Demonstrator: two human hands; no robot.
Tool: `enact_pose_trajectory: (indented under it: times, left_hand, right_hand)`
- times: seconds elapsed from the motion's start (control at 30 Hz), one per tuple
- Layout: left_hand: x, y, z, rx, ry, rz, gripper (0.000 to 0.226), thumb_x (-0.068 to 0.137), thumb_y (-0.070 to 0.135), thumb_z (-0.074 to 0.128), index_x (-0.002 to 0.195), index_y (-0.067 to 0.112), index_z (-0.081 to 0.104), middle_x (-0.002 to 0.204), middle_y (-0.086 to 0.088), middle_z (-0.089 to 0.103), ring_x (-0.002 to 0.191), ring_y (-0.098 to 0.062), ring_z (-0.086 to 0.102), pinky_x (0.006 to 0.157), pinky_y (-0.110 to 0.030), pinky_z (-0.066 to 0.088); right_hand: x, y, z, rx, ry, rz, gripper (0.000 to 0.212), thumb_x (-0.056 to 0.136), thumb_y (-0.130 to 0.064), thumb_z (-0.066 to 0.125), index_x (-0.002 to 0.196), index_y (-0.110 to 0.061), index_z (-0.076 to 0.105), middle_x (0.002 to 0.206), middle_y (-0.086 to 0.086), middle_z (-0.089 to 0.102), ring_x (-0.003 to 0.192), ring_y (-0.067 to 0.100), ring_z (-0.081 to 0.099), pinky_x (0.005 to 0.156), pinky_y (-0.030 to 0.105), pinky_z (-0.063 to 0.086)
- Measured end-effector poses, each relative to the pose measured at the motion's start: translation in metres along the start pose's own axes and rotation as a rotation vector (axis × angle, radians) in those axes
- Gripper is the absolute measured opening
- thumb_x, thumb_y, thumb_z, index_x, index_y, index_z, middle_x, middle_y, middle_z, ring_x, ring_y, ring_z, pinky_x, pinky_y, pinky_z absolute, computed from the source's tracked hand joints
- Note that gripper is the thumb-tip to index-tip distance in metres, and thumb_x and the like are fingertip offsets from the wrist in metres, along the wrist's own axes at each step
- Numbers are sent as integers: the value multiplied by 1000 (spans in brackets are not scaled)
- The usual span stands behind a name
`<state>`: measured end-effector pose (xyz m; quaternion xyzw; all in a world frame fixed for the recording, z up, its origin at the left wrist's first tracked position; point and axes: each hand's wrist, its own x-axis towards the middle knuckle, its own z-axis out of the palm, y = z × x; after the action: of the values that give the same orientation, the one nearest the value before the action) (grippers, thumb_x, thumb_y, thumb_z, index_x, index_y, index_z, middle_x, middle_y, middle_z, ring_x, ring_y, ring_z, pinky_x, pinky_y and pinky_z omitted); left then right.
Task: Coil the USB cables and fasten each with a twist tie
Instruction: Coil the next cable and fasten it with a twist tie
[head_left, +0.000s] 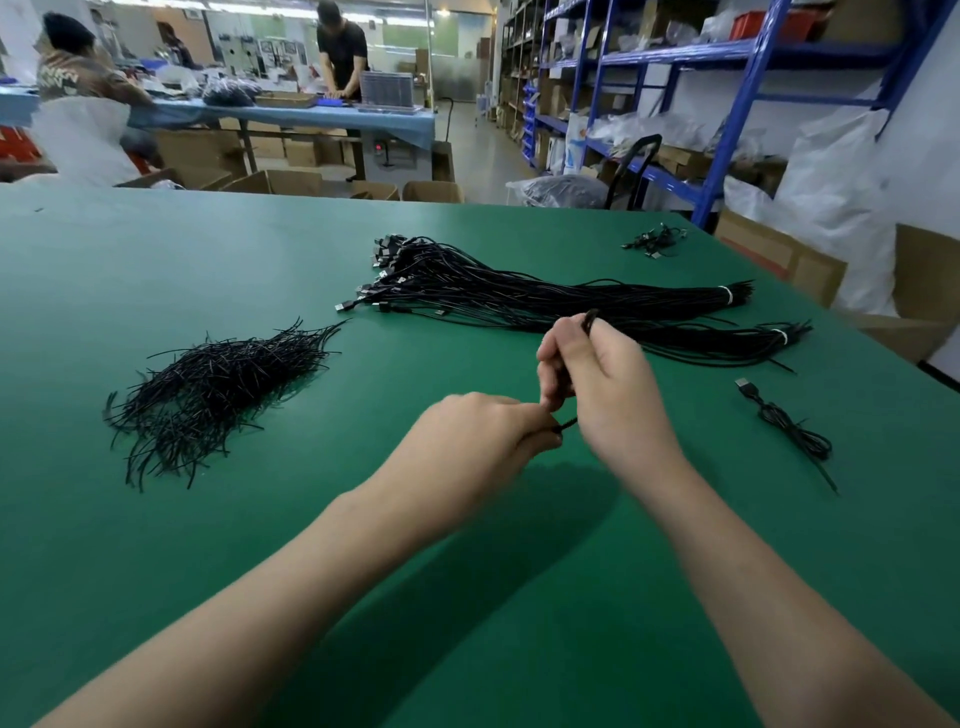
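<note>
Coiled USB cable (589, 318): above mid-table, right hand (608, 384) fingers curled round it, loop end showing on top. Twist tie (567, 424): pinched by left hand (478, 431), just below. Cable bundles (519, 296) behind; tie heap (208, 389) left; finished coil (795, 431) right; green table (208, 260).

Green table (156, 270); twist-tie pile (208, 384) left, bundled USB cables (545, 299) centre, coiled cable (792, 428) right
</note>
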<state>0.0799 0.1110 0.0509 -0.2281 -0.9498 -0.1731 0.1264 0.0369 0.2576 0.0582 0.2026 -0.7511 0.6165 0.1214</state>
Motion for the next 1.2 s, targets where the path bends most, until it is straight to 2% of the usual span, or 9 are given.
enact_pose_trajectory:
  times: [0.07, 0.13, 0.3, 0.4, 0.5, 0.67, 0.9, 1.03, 1.2]
  left_hand:
    - [-1, -4, -18, 182, 45, 22, 33, 103, 50, 41, 115, 33, 66, 99, 7, 68, 94, -22, 65, 77, -36, 50]
    - [0, -8, -33, 271, 106, 49, 35, 101, 55, 42, 112, 36, 69, 101, 9, 68, 94, -18, 65, 71, -29, 41]
    - [2, -24, -49, 198, 279, 100, 32, 87, 57, 66, 86, 27, 76, 81, 9, 70, 74, -17, 60, 70, -33, 43]
    - [4, -33, -51, 108, 255, 241, 22, 87, 43, 74, 92, 22, 78, 77, 10, 69, 68, -15, 61, 77, -33, 44]
    - [7, -38, -51, 187, 174, 349, 26, 90, 40, 71, 111, 27, 78, 83, 10, 70, 75, -16, 64, 83, -37, 46]
    - [5, -47, -45, 231, 108, 446, 23, 95, 50, 58, 99, 41, 78, 115, 9, 65, 105, -17, 57, 87, -38, 41]
    - [1, -49, -28, 79, 43, 387, 25, 98, 50, 55, 99, 35, 74, 101, 6, 52, 92, -15, 51, 80, -39, 43]
    - [-2, -51, -17, -43, 15, 347, 26, 95, 46, 57, 99, 28, 76, 96, 7, 46, 87, -16, 49, 81, -34, 43]
    - [-6, -52, -3, -90, 51, 318, 29, 95, 45, 59, 97, 22, 77, 93, 2, 48, 82, -10, 43, 76, -21, 34]
  right_hand:
    - [-4, 6, 0, -223, -19, -42, 35, 108, -26, 42, 79, -14, 58, 63, -3, 62, 59, 10, 56, 63, 30, 49]
    - [-10, 9, 2, -350, -77, -41, 35, 107, -28, 44, 78, -15, 58, 63, -3, 64, 56, 7, 57, 61, 27, 49]
    - [-19, 10, 6, -396, -265, 28, 47, 108, -43, 35, 74, -21, 60, 57, -3, 50, 50, 11, 41, 53, 35, 36]
    - [-24, 12, 0, -276, -372, 108, 56, 103, -55, 32, 71, -20, 63, 55, -12, 43, 52, 9, 38, 51, 28, 30]
    - [-29, 12, -1, -161, -515, 182, 47, 96, -53, 39, 71, -20, 62, 53, -15, 40, 53, 9, 34, 53, 26, 29]
    - [-29, 11, -8, 58, -719, 327, 42, 99, -46, 42, 74, -15, 56, 53, -10, 34, 51, 10, 26, 49, 18, 26]
    - [-33, 15, -17, 283, -825, 471, 41, 105, -40, 45, 76, -14, 56, 58, 1, 19, 51, 13, 19, 48, 19, 22]
    - [-35, 17, -18, 280, -841, 526, 40, 102, -42, 48, 77, -15, 62, 54, -4, 30, 52, 14, 23, 50, 21, 26]
    - [-34, 20, -21, 172, -772, 469, 40, 97, -47, 56, 79, -13, 67, 56, 3, 55, 50, 15, 46, 50, 21, 41]
